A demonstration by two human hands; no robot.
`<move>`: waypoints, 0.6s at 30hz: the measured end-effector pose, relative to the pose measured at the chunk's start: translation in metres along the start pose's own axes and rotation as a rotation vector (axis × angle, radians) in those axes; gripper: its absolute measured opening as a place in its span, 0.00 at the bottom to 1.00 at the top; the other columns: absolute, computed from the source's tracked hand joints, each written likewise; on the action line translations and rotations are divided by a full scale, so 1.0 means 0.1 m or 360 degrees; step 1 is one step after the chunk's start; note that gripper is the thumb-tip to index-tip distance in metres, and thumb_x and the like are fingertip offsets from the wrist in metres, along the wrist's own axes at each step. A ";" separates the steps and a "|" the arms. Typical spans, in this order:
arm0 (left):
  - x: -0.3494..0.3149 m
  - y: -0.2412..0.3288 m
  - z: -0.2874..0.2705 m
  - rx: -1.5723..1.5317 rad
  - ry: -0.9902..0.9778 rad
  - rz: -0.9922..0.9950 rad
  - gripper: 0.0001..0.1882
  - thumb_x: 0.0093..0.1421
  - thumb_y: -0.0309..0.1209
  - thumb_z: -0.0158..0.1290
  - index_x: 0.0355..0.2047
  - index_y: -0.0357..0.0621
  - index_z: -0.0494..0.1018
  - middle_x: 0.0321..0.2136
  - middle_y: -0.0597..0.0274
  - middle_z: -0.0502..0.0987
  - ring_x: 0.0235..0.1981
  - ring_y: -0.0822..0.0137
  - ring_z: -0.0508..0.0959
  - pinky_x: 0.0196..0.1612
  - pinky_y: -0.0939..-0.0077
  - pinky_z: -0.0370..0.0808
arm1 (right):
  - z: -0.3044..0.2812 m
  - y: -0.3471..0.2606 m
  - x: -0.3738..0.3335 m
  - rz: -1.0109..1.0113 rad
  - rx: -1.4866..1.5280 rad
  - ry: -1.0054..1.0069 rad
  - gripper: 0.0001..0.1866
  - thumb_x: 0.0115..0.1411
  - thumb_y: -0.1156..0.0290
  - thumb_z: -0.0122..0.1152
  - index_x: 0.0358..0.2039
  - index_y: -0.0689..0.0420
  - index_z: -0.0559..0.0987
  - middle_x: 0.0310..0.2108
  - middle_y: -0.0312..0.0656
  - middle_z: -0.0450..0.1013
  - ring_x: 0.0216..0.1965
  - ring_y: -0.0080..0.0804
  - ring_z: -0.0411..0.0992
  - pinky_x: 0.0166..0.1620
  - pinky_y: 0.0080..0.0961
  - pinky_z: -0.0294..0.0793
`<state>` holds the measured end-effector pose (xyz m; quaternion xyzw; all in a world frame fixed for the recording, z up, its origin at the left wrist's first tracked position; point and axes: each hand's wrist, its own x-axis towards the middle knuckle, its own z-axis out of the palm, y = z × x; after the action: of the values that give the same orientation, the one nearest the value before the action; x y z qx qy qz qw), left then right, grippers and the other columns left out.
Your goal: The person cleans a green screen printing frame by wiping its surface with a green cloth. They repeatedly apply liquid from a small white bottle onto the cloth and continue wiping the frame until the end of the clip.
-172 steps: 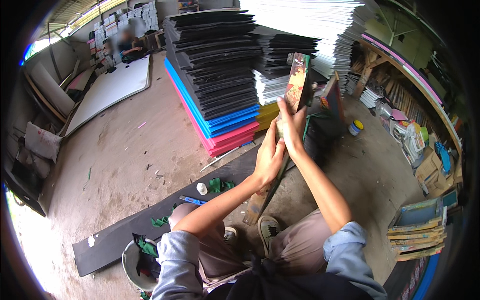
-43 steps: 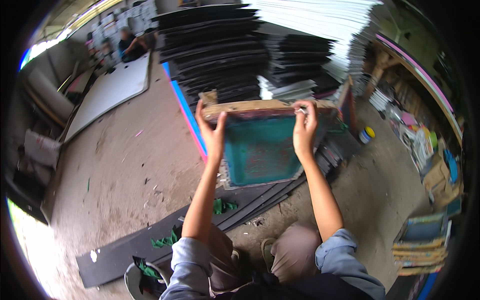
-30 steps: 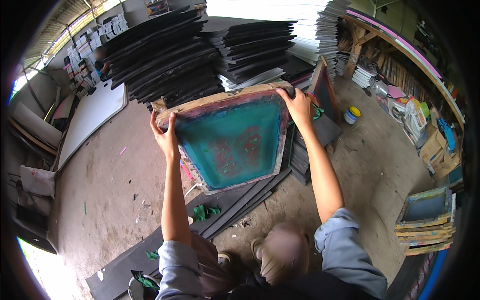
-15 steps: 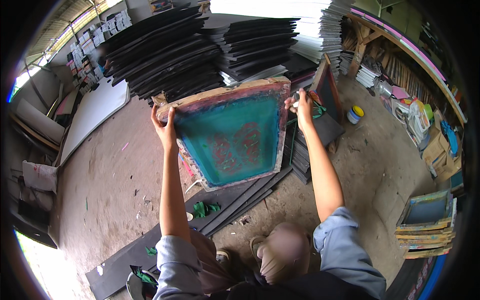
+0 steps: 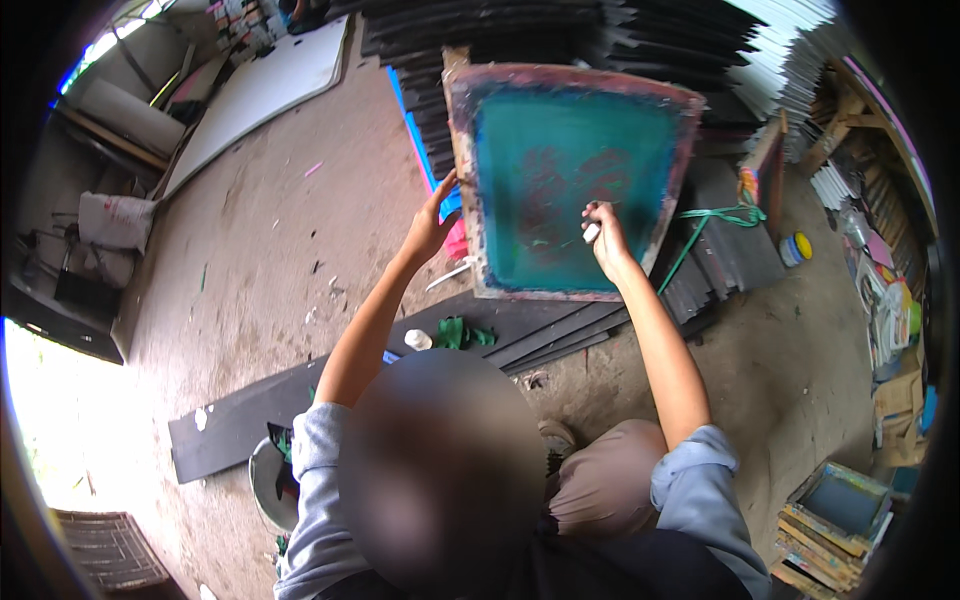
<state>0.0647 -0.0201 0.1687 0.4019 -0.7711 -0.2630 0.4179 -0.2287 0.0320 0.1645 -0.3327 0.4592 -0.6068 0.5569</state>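
Observation:
A screen printing frame point(image 5: 690, 140) with teal mesh and a dark, smudged paired pattern stands tilted in front of stacked black sheets. My left hand point(image 5: 432, 222) is at its left side, fingers stretched and apart, fingertips touching the wooden edge. Closed around a small white object point(image 5: 592, 232), my right hand point(image 5: 608, 242) is in front of the mesh's lower right part. The kind of object is too small to make out, and whether it touches the mesh I cannot tell.
Black sheets point(image 5: 270, 405) lie on the floor with green scraps point(image 5: 455, 333) and a white cup-like thing point(image 5: 418, 340). Right are a green cord point(image 5: 722, 214), a yellow-rimmed tub point(image 5: 796, 249) and stacked frames point(image 5: 830, 525). A blurred round shape point(image 5: 440, 460) hides part of my lap.
My left hand has slid from the frame's upper left corner down its left side. My right hand has moved from beside the right edge to before the mesh. The view has shifted.

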 end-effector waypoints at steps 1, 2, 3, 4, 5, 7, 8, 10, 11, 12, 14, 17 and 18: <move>-0.14 -0.07 -0.04 -0.0024 -0.0012 -0.0021 0.32 0.52 0.20 0.52 0.58 0.47 0.57 0.51 0.51 0.68 0.52 0.55 0.69 0.52 0.66 0.67 | 0.05 0.18 -0.03 0.0027 -0.0110 -0.0074 0.09 0.51 0.75 0.48 0.35 0.54 0.68 0.31 0.33 0.63 0.26 0.20 0.62 0.29 0.14 0.59; -0.28 -0.14 -0.07 -0.0035 -0.0054 -0.0084 0.29 0.52 0.21 0.52 0.56 0.46 0.60 0.50 0.51 0.69 0.50 0.56 0.71 0.51 0.66 0.68 | 0.09 0.31 -0.09 0.0197 -0.0253 -0.0292 0.17 0.45 0.80 0.46 0.39 0.56 0.68 0.33 0.35 0.61 0.30 0.19 0.61 0.34 0.14 0.60; -0.42 -0.21 -0.10 -0.0050 -0.0097 -0.0146 0.27 0.52 0.21 0.52 0.53 0.45 0.62 0.48 0.52 0.70 0.48 0.57 0.72 0.50 0.67 0.69 | 0.10 0.52 -0.12 0.0308 -0.0333 -0.0447 0.18 0.47 0.82 0.46 0.41 0.57 0.66 0.33 0.36 0.60 0.30 0.20 0.60 0.35 0.17 0.61; -0.60 -0.30 -0.10 -0.0073 -0.0136 -0.0218 0.24 0.52 0.22 0.53 0.51 0.45 0.65 0.46 0.52 0.72 0.46 0.58 0.74 0.49 0.67 0.70 | 0.15 0.71 -0.19 0.0419 -0.0538 -0.0444 0.19 0.47 0.83 0.45 0.42 0.58 0.65 0.32 0.36 0.60 0.29 0.20 0.60 0.35 0.17 0.61; -0.75 -0.32 0.00 -0.0004 -0.0084 -0.0323 0.17 0.52 0.22 0.53 0.44 0.41 0.70 0.41 0.54 0.74 0.40 0.60 0.76 0.45 0.68 0.73 | 0.16 0.87 -0.25 0.0512 -0.0751 -0.0435 0.19 0.48 0.84 0.44 0.43 0.58 0.65 0.32 0.37 0.60 0.29 0.20 0.59 0.35 0.16 0.61; -1.01 -0.38 0.19 -0.0076 -0.0066 -0.0497 0.16 0.52 0.22 0.53 0.42 0.39 0.71 0.39 0.53 0.75 0.38 0.61 0.77 0.42 0.69 0.75 | 0.22 1.12 -0.33 0.0565 -0.0873 -0.0488 0.15 0.51 0.80 0.46 0.41 0.56 0.66 0.30 0.35 0.62 0.29 0.21 0.63 0.32 0.22 0.64; -1.12 -0.44 0.28 -0.0084 0.0003 -0.0591 0.15 0.51 0.23 0.54 0.42 0.39 0.71 0.39 0.53 0.75 0.38 0.61 0.77 0.40 0.70 0.76 | 0.30 1.18 -0.35 0.0603 -0.0888 -0.0545 0.14 0.52 0.79 0.47 0.41 0.55 0.66 0.31 0.35 0.63 0.31 0.22 0.65 0.33 0.24 0.65; -1.26 -0.59 0.40 0.0076 0.0076 -0.0546 0.18 0.51 0.26 0.56 0.43 0.40 0.70 0.38 0.50 0.74 0.37 0.57 0.77 0.39 0.67 0.75 | 0.46 1.29 -0.34 0.0572 -0.0993 -0.0613 0.12 0.52 0.78 0.53 0.38 0.56 0.67 0.31 0.38 0.66 0.36 0.29 0.70 0.34 0.28 0.68; -1.25 -0.65 0.46 0.0146 0.0115 -0.0460 0.19 0.50 0.27 0.56 0.44 0.40 0.69 0.38 0.49 0.74 0.36 0.55 0.77 0.38 0.66 0.75 | 0.51 1.35 -0.30 0.0211 -0.1199 -0.0633 0.11 0.52 0.78 0.54 0.37 0.57 0.67 0.31 0.39 0.66 0.36 0.32 0.70 0.33 0.28 0.68; -1.22 -0.72 0.52 0.0170 0.0170 -0.0396 0.20 0.50 0.28 0.56 0.44 0.40 0.68 0.37 0.47 0.74 0.36 0.53 0.77 0.37 0.64 0.74 | 0.57 1.42 -0.25 -0.0157 -0.1392 -0.0648 0.11 0.51 0.79 0.54 0.36 0.57 0.68 0.30 0.40 0.66 0.35 0.35 0.70 0.33 0.28 0.68; -1.06 -0.73 0.66 0.0099 0.0221 -0.0529 0.18 0.51 0.27 0.56 0.44 0.38 0.69 0.39 0.49 0.74 0.37 0.56 0.78 0.38 0.67 0.75 | 0.68 1.48 -0.15 -0.0733 -0.1534 -0.0595 0.12 0.48 0.81 0.57 0.34 0.58 0.68 0.32 0.46 0.65 0.35 0.46 0.69 0.34 0.31 0.69; -0.87 -0.67 0.75 0.0043 0.0357 -0.0613 0.14 0.51 0.27 0.57 0.38 0.37 0.71 0.33 0.52 0.77 0.35 0.59 0.79 0.36 0.69 0.76 | 0.93 1.47 -0.05 -0.0968 -0.1494 -0.0521 0.14 0.47 0.82 0.57 0.35 0.59 0.68 0.33 0.46 0.64 0.34 0.46 0.68 0.36 0.35 0.68; -0.85 -0.66 0.75 0.0047 0.0378 -0.0628 0.13 0.50 0.27 0.57 0.36 0.37 0.71 0.31 0.53 0.78 0.34 0.59 0.79 0.35 0.70 0.75 | 0.96 1.45 -0.05 -0.0955 -0.1533 -0.0539 0.15 0.47 0.84 0.57 0.36 0.61 0.68 0.36 0.47 0.63 0.35 0.47 0.68 0.37 0.36 0.68</move>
<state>0.0546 0.0209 0.0449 0.5792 -0.6267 -0.2792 0.4402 -0.0864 0.0248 0.0650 -0.7556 0.4734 -0.3995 0.2127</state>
